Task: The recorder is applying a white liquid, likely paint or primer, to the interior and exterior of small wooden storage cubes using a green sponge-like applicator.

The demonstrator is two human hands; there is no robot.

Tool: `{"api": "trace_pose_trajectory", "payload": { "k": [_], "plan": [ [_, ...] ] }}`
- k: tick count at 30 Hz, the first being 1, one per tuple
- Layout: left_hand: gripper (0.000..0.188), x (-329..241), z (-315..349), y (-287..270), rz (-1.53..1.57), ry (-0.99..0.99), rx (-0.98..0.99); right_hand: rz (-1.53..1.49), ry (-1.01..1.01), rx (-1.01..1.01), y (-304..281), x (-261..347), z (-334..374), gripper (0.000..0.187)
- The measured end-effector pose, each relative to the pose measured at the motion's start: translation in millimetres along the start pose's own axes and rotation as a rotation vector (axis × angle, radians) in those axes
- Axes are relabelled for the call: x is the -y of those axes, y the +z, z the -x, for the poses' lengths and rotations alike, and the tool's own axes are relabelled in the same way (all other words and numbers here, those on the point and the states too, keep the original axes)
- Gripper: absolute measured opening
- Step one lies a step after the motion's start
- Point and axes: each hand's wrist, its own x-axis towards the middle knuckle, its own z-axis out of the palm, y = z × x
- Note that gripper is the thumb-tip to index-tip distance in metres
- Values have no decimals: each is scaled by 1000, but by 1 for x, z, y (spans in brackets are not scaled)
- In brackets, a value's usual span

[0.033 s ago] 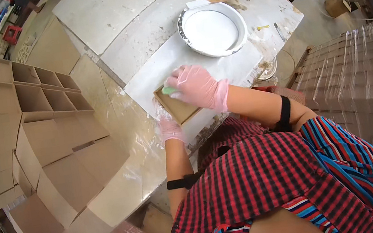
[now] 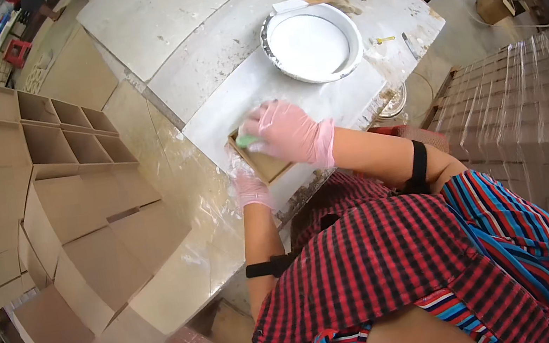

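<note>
A shallow, open brown box lies tilted at an angle on the pale work board in front of me. My right hand, in a thin pink glove, is closed on a green sponge inside the box, by its far left wall. The glove hides part of the sponge and the box's far side. Along the box's left side is my left hand, gloved and smeared with white, holding the box's outer wall. Its fingertips are partly hidden by the box.
Beyond the box stands a round white basin of white liquid, with a wide brush across its far rim. Divided brown boxes stack at the left. A small knife lies right of the basin; a plastic-wrapped stack stands farther right.
My right hand and the sponge have shifted very slightly toward me along the box's left wall. The left hand stays on the box.
</note>
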Motion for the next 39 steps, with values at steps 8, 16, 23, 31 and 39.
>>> {"api": "trace_pose_trajectory", "payload": {
  "k": [8,16,23,31,39],
  "plan": [
    [46,-75,2,-3,-1603,-42,402,106,36,329,-16,-32,12,29],
    [68,-149,20,-25,-1579,-162,577,-43,-330,344,-15,9,21,30],
    [60,-60,-2,-21,-1593,-54,404,-165,90,215,-25,1,1,29],
    [62,-139,15,-19,-1833,9,545,-135,-55,24,7,18,-25,27],
    [57,-129,6,-13,-1593,-159,528,-21,-293,341,-13,11,-8,27]
  ]
}}
